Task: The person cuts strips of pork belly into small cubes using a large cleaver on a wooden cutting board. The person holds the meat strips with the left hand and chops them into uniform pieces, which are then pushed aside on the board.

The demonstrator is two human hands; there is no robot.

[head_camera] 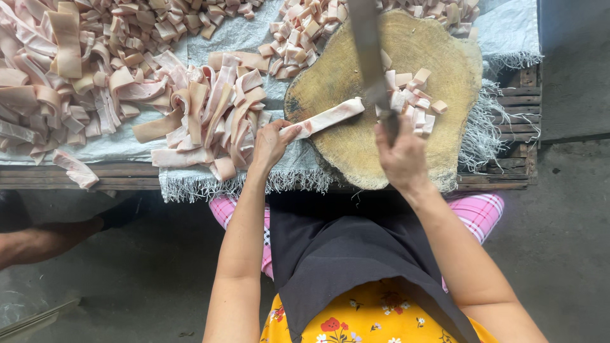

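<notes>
Far left, lower edge: another person's forearm point(44, 240) low over the bare concrete floor point(140, 279), well apart from the work. Upper left: heap of long pale pink strips point(57, 76) spread on a woven grey sheet point(121, 147), no tray or bowl under it, sheet alone holding everything; one stray strip point(76, 170) lying at the sheet's front edge on the wooden pallet point(127, 174). Fringed sheet hem hanging past the pallet's front edge, open floor below. Centre left: second pile of folded strips point(213, 121), just beside the left hand point(270, 145). Left hand closed, fingers pinching the near end of a single long strip point(327, 118), strip lying flat across the left part of the round wooden chopping block point(346, 70), far end reaching the blade. Top centre: mound of small cut cubes point(298, 28) on the sheet behind the block. Block's near rim overhanging the pallet edge towards the lap; bare wood open in front of the strip. Centre right: right hand point(401, 155) clamped round the handle of a cleaver point(370, 54), blade blurred, running up the frame over the block, edge at the strip's far end. Right of the blade: small cluster of cut pieces point(414, 95) on the block. Far right: pallet corner and sheet fringe, then open concrete.
</notes>
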